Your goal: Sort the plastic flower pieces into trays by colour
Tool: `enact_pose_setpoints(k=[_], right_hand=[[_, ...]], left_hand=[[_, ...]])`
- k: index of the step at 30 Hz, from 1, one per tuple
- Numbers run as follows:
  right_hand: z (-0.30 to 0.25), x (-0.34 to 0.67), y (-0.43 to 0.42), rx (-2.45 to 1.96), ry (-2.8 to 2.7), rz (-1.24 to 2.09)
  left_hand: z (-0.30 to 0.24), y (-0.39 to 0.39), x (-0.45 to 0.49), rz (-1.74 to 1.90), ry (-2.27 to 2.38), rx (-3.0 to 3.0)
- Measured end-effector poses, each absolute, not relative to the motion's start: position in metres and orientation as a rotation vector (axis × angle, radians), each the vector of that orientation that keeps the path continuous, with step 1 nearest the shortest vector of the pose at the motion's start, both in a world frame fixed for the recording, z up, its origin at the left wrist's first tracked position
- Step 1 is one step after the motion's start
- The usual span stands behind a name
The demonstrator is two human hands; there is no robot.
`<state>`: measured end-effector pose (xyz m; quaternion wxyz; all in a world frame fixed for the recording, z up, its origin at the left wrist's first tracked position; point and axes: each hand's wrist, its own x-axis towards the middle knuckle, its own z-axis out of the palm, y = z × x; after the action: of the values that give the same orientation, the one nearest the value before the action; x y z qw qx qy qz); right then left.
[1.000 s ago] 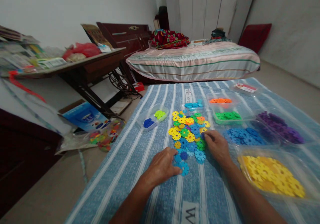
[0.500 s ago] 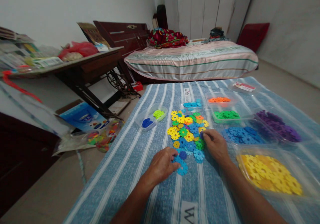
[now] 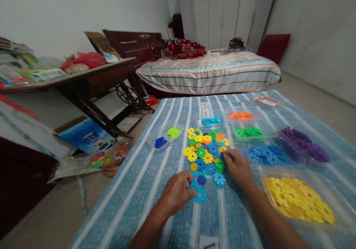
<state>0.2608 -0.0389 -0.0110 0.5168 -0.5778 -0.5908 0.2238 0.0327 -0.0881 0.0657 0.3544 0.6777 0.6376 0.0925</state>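
Note:
A mixed pile of plastic snowflake discs (image 3: 207, 156), yellow, green, blue and orange, lies on the blue striped cloth. My left hand (image 3: 176, 191) is at the pile's near left edge, thumb and fingers closed around the edge of a light blue snowflake disc (image 3: 194, 185). Another light blue disc (image 3: 200, 196) lies against that one, and a small dark blue disc (image 3: 201, 180) is just beyond. At the pile's right side, my right hand (image 3: 237, 166) pinches a dark blue snowflake disc (image 3: 221, 155), partly hidden by the fingertips.
Clear tubs on the right hold yellow discs (image 3: 299, 201), blue discs (image 3: 268, 155), purple discs (image 3: 304, 143), green discs (image 3: 249, 132) and orange discs (image 3: 240, 115). A left tub (image 3: 155, 149) has dark blue and lime discs. A bed (image 3: 208, 75) stands beyond.
The whole view has shifted slightly, with the table appearing lower and a little to the left. Both hands keep nearly the same places at the pile, with their grips unchanged.

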Motion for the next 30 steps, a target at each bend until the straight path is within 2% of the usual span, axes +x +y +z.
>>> enact_pose_setpoints(k=[11,25,30], right_hand=[[-0.01,0.257,-0.036,-1.386,-1.416,0.564],[-0.013,0.254,-0.034,-1.353,-1.404,0.566],[-0.011,0.254,-0.033,-1.368,-1.399,0.555]], left_hand=[[0.075,-0.07,0.017,0.418,1.384,1.475],[0.126,0.098,0.099,0.916,1.637,1.511],[0.133,0.108,0.115,1.01,1.631,1.493]])
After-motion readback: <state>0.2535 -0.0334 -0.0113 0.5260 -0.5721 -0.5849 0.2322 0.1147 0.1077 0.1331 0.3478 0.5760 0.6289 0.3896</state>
